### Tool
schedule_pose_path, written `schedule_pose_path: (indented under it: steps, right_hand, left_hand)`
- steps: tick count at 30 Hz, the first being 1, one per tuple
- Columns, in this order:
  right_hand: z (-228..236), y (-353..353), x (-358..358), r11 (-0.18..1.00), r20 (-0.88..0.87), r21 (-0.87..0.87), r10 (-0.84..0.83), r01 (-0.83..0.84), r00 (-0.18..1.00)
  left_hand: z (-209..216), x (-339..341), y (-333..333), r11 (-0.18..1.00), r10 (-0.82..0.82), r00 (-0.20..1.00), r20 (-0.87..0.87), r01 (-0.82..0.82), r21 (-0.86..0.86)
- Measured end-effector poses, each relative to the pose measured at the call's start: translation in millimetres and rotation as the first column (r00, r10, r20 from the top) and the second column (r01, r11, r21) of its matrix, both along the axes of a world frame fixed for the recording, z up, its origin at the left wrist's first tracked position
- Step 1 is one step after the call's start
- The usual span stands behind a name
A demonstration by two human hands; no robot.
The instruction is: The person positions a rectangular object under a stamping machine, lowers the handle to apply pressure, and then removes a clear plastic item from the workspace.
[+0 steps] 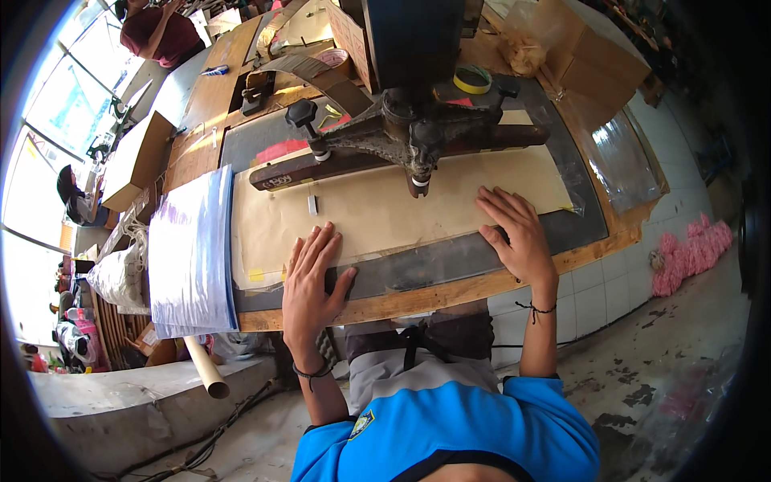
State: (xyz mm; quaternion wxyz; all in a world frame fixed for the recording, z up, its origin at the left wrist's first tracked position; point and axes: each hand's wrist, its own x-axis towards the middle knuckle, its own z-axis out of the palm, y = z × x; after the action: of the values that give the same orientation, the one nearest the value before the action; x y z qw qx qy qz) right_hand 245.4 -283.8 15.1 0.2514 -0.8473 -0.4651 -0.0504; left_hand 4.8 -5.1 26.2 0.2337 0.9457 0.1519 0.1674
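My left hand (312, 277) lies flat with its fingers together and thumb out, at the near left edge of a long tan sheet (361, 221). My right hand (516, 235) rests with fingers stretched on the sheet's near right part. Neither hand holds anything. Across the sheet's far side runs a dark metal bar (353, 167), carried by a heavy machine head (400, 132) with black knobs. A small grey-white block (312, 205) sits on the sheet, beyond my left fingertips. Beneath the sheet is a dark grey mat (450, 261).
A stack of clear plastic sheets (191, 257) hangs over the table's left edge. Yellow tape (472, 79) and a cardboard box (590, 60) stand at the far right. Pink bundled string (691, 255) lies on the floor. Another person (163, 34) is at the far left.
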Motion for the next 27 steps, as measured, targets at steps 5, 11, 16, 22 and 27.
schedule_pose_path:
  steps: [5,11,16,22,27]
  right_hand:
    - [-3.4,0.0,0.7,1.000,0.016,0.012,-0.003,0.003,1.000]
    - [-1.8,0.2,0.7,1.000,0.015,0.011,0.003,-0.004,1.000]
    - [-4.4,-1.2,0.9,1.000,0.037,0.011,-0.004,0.004,0.999]
    - [-6.2,-1.0,1.4,0.998,0.041,0.058,0.001,-0.003,0.999]
    - [-8.8,-1.2,4.1,0.992,0.026,0.125,0.023,-0.026,0.999]
  left_hand:
    - [-0.9,0.0,1.1,1.000,-0.004,1.000,0.005,0.004,-0.010]
    - [-3.0,-1.9,1.4,1.000,-0.010,1.000,0.023,0.010,-0.015]
    - [-0.5,0.3,-0.1,1.000,-0.004,1.000,0.026,0.004,-0.001]
    - [-2.0,-1.9,0.7,1.000,-0.009,0.998,0.064,0.008,0.019]
    - [-11.1,-4.0,4.1,0.999,-0.024,0.995,0.096,0.019,0.048]
